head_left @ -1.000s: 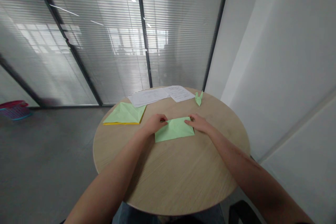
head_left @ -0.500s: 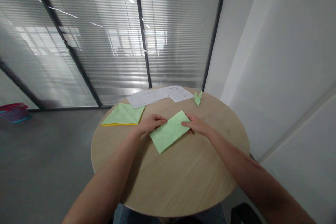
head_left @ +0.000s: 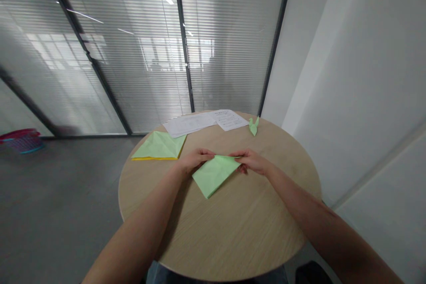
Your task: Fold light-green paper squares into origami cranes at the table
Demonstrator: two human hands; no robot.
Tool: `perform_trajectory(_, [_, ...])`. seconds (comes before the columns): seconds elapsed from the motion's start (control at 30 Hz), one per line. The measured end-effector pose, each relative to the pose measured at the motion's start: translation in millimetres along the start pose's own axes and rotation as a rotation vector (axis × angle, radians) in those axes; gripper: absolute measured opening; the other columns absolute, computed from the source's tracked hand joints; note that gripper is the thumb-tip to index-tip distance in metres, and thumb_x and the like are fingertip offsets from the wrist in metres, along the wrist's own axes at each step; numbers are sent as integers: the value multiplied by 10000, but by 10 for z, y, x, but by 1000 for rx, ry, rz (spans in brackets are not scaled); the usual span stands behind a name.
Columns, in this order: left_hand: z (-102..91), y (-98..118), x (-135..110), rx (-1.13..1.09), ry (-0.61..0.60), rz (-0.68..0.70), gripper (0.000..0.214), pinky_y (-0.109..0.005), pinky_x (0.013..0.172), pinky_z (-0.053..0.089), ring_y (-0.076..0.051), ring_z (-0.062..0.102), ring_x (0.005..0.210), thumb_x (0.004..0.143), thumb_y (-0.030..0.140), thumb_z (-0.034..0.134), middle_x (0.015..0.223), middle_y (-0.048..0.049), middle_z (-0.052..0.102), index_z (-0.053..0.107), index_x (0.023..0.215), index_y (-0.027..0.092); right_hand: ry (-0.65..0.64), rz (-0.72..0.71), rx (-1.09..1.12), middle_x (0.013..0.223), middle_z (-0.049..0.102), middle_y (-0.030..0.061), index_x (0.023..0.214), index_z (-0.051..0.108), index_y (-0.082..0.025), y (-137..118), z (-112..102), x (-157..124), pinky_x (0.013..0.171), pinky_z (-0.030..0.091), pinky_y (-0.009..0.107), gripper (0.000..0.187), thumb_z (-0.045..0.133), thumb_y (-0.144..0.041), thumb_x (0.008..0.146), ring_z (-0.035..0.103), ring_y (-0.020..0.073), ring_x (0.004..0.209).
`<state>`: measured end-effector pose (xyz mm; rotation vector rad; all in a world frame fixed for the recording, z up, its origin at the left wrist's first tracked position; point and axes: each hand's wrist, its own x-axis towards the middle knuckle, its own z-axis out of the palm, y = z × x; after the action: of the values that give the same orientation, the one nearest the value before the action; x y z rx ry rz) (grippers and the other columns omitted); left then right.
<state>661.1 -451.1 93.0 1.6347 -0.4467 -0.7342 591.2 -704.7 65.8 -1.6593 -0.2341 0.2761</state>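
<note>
A folded light green paper lies at an angle in the middle of the round wooden table. My left hand pinches its upper left edge. My right hand pinches its upper right corner, fingers curled. The far edge of the paper is lifted slightly between both hands, and its lower corner points toward me.
A stack of green and yellow paper sheets lies at the table's left. White printed sheets rest at the far edge, beside a small folded green paper figure. Glass partitions with blinds stand behind. A pink basket sits on the floor far left.
The green paper was flat and level a second ago. Both hands turned it so one corner points toward me, and now its far edge is raised between my fingers.
</note>
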Motion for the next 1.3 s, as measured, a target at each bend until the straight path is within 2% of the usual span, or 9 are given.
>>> perform_trajectory(0.33, [-29, 12, -31, 82, -63, -65, 363, -238, 483, 419, -135, 581, 517, 653, 456, 729, 658, -55, 674, 663, 744, 111, 75, -41, -225, 555, 589, -12, 1014, 714, -175, 0, 15, 14, 428, 410, 198, 422, 449, -118, 690, 488, 91, 442])
perform_trajectory(0.43, [-22, 19, -41, 67, -65, -63, 311, -240, 475, 414, -132, 571, 504, 650, 414, 726, 633, -39, 660, 652, 718, 120, 25, -50, -302, 751, 673, 19, 1035, 707, -190, -91, 13, -45, 527, 461, 217, 395, 496, -125, 708, 552, 103, 560])
perform_trajectory(0.5, [-13, 24, -51, 75, -59, -66, 275, -234, 446, 388, -119, 536, 459, 653, 391, 717, 582, -17, 632, 642, 693, 130, -68, -47, -287, 1004, 688, 35, 1114, 667, -217, -170, -7, -110, 664, 500, 246, 418, 592, -164, 706, 616, 141, 770])
perform_trajectory(0.6, [15, 39, -75, 104, -84, -71, 243, -232, 429, 369, -110, 501, 427, 656, 371, 703, 544, 2, 602, 639, 681, 138, -221, -42, -97, 1279, 582, 60, 1264, 557, -231, -277, -37, -204, 850, 482, 295, 553, 658, -245, 720, 582, 195, 1066])
perform_trajectory(0.67, [46, 59, -95, 120, -106, -59, 235, -234, 440, 376, -111, 503, 439, 655, 367, 697, 553, 6, 596, 640, 689, 141, -247, -4, 4, 1309, 557, 89, 1324, 498, -222, -312, -33, -233, 842, 485, 298, 528, 576, -345, 817, 582, 197, 1079])
perform_trajectory(0.77, [104, 108, -127, 179, -105, -17, 245, -223, 434, 345, -94, 461, 432, 654, 381, 688, 539, 23, 554, 626, 674, 145, -177, 83, -42, 1107, 654, 95, 1260, 556, -208, -307, 19, -218, 636, 498, 237, 460, 510, -449, 870, 630, 144, 788])
perform_trajectory(0.9, [162, 183, -158, 335, -73, 72, 275, -209, 424, 283, -75, 388, 438, 679, 416, 651, 539, 38, 492, 618, 680, 143, -172, 127, -261, 719, 646, 21, 987, 676, -189, -251, 84, -161, 447, 427, 188, 338, 621, -466, 802, 523, 90, 507])
perform_trajectory(1.03, [182, 225, -165, 500, -54, 152, 297, -212, 451, 283, -81, 386, 484, 705, 430, 613, 571, 29, 496, 642, 702, 135, -183, 169, -340, 572, 594, -2, 797, 644, -159, -190, 94, -110, 396, 426, 184, 312, 641, -470, 780, 523, 89, 429])
perform_trajectory(1.3, [226, 270, -171, 694, -107, 241, 365, -231, 480, 271, -93, 377, 503, 763, 472, 557, 556, 24, 490, 676, 686, 135, -152, 162, -313, 551, 589, -12, 763, 621, -170, -146, 127, -79, 395, 455, 197, 295, 654, -463, 773, 543, 98, 419])
